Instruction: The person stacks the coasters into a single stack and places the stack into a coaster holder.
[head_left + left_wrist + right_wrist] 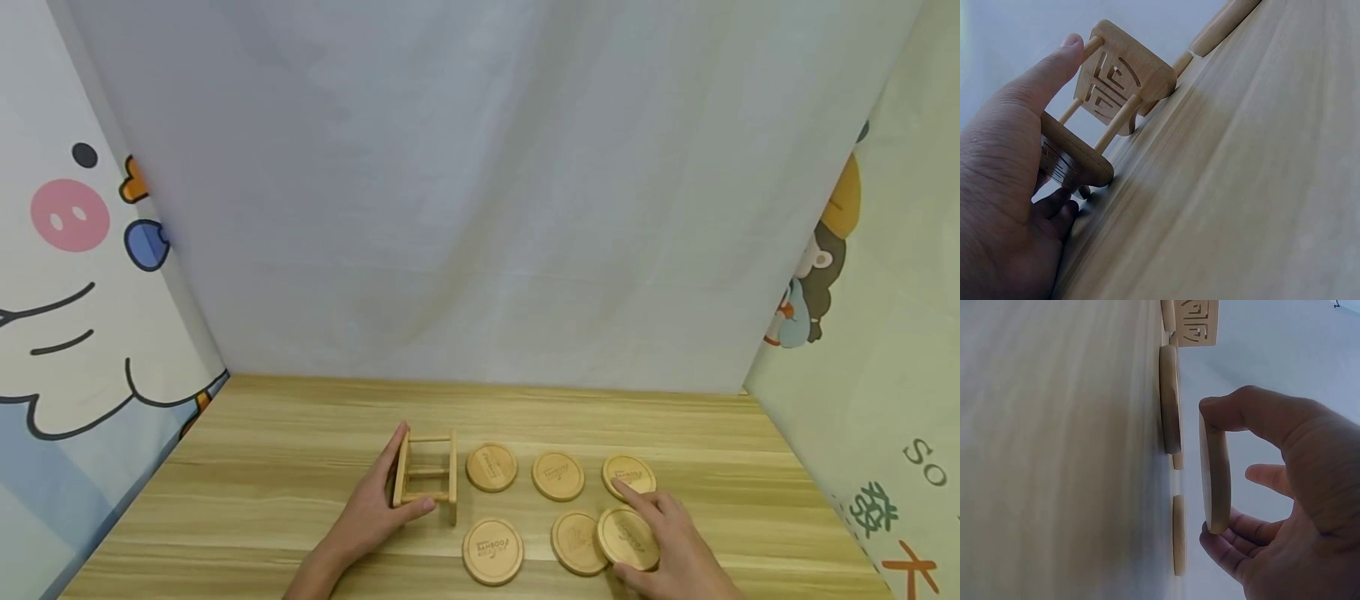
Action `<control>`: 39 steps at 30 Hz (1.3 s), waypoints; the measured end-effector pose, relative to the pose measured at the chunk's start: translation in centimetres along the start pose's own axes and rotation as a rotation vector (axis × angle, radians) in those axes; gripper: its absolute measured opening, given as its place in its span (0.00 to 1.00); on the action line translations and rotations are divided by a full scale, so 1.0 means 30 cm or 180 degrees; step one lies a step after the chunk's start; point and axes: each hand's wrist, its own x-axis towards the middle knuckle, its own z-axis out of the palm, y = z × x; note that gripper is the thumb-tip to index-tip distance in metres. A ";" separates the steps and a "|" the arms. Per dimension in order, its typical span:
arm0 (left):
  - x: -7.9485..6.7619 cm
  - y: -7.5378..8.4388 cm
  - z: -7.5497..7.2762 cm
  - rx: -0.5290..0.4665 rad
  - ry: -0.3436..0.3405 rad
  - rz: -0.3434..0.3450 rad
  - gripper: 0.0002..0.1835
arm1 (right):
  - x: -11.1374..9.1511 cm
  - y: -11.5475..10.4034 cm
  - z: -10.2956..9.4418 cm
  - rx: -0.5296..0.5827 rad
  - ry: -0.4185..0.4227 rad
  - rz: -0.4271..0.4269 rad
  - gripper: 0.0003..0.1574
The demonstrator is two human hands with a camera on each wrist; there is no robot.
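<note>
A small wooden coaster rack [427, 472] with two end panels joined by rods stands on the table, left of the coasters. My left hand [372, 502] grips it by the left panel, thumb at the near rod. In the left wrist view, the rack's far panel [1124, 75] shows a cut-out pattern. My right hand [670, 542] pinches a round bamboo coaster [628, 539] by its rim. The right wrist view has this held coaster [1215, 478] raised off the tabletop, between thumb and fingers. From above it overlaps the edge of another coaster [577, 543].
More round coasters lie flat on the wooden table [300, 425]: a back row with a left one [492, 467], a middle one [558, 476] and a right one [630, 475], plus a front one [492, 552]. A pale curtain [480, 208] hangs behind the table.
</note>
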 end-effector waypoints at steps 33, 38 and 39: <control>-0.003 0.011 -0.002 -0.0035 -0.0046 -0.0068 0.63 | 0.036 -0.052 0.013 0.0090 -0.0255 -0.0113 0.63; -0.003 0.010 -0.003 -0.0034 -0.0043 -0.0064 0.63 | 0.044 -0.060 0.020 0.0086 -0.0244 -0.0151 0.64; -0.003 0.010 -0.003 -0.0030 -0.0041 -0.0067 0.63 | 0.045 -0.062 0.022 0.0083 -0.0240 -0.0158 0.65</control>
